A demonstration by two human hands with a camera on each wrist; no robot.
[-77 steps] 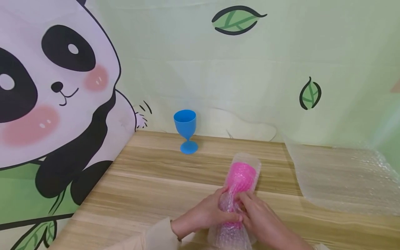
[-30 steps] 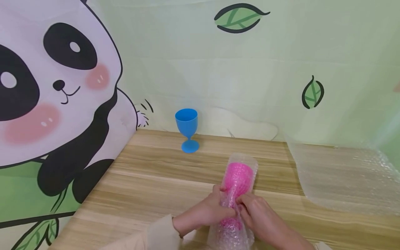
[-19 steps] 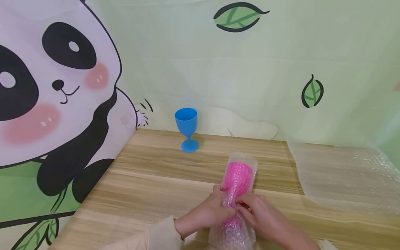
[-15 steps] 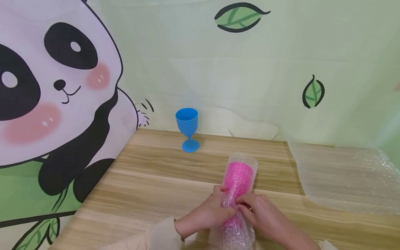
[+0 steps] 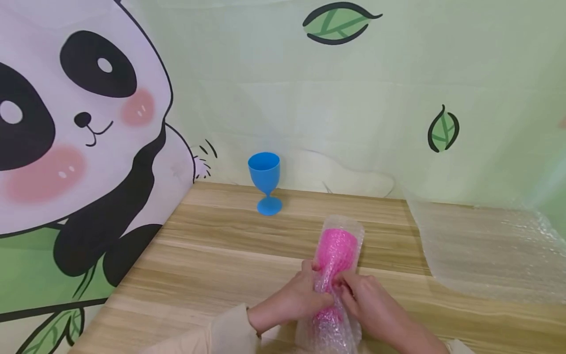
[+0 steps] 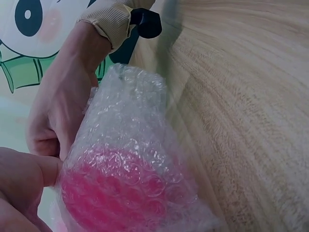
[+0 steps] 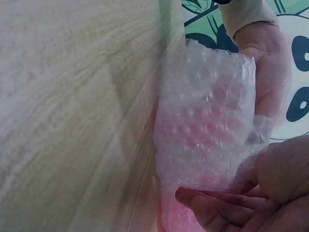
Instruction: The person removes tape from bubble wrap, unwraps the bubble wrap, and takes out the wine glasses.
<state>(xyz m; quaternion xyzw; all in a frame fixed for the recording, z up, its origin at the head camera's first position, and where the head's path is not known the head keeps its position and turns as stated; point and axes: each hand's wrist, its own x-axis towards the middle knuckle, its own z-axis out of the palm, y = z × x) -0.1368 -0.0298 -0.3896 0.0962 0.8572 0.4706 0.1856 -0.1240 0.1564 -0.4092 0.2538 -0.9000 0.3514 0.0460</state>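
Observation:
A pink goblet [image 5: 338,248] lies on its side inside bubble wrap [image 5: 333,339], its bowl pointing away from me. My left hand [image 5: 298,297] grips the wrapped bundle around the stem, thumb across the top. From the other side my right hand [image 5: 376,307] pinches the wrap near the stem, close to the left thumb. The right wrist view shows the right fingers [image 7: 217,205] against the layered bubble wrap [image 7: 207,96]. Pink shows through the bubbles in the left wrist view, where the wrap [image 6: 130,106] extends past the goblet's foot.
A blue goblet [image 5: 265,172] stands upright near the back of the wooden table [image 5: 212,275]. A loose sheet of bubble wrap [image 5: 491,250] lies at the right, reaching up against the wall. A panda-printed backdrop [image 5: 283,108] encloses the back and left sides.
The wrapped goblet has shifted slightly left since the oldest frame, and the wrap looks smoother over the bowl. The right fingers have moved slightly at the wrap; the left hand keeps its grip.

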